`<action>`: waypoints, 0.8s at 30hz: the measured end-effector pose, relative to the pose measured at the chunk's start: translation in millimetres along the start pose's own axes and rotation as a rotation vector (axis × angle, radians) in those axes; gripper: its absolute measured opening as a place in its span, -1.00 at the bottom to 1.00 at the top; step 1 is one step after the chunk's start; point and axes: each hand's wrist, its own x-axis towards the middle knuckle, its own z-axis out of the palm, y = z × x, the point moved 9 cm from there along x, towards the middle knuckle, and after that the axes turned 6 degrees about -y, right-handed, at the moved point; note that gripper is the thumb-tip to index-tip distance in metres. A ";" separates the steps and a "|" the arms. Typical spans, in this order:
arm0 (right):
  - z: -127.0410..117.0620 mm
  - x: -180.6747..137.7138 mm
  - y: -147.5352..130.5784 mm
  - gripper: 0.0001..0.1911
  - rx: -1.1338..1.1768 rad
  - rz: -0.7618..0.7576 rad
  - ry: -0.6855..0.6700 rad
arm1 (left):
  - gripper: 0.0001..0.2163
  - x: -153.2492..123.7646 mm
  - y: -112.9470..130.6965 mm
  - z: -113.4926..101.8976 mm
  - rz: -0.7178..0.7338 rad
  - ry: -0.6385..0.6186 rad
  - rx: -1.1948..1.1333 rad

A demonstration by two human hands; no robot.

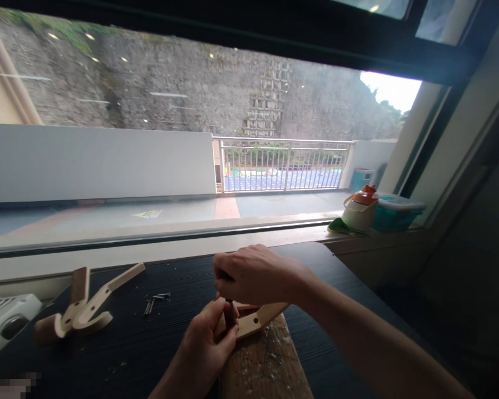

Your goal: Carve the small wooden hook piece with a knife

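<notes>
My right hand [253,274] is closed in a fist around the dark handle of what looks like a screwdriver [224,274], held upright and mostly hidden by my fingers. Below it, my left hand [210,338] pinches around a pale wooden hook [249,324] with a dark hole in it, steadying it at the tool's lower end. The tool's tip is hidden behind my left fingers. Under the hook lies a scarred wooden board [270,360], pitted and strewn with pale bits. A reddish-brown wooden piece shows behind the hook.
Left on the black table [149,354] lie a dark wooden hook [80,291], a pale wooden hook [110,288] and several screws [149,306]. A white device [10,318] stands at the left edge. The windowsill holds a bottle [360,210] and a teal box [395,213].
</notes>
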 end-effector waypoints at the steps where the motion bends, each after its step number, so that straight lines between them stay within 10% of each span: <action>1: 0.1 -1.8 1.8 -0.75 0.019 -0.004 0.024 | -0.95 -0.2 -0.1 -0.3 -0.003 0.003 -0.010; 24: 5.7 -30.8 13.4 -0.81 0.442 -0.028 0.085 | -0.82 4.6 6.8 1.0 -0.004 -0.123 0.096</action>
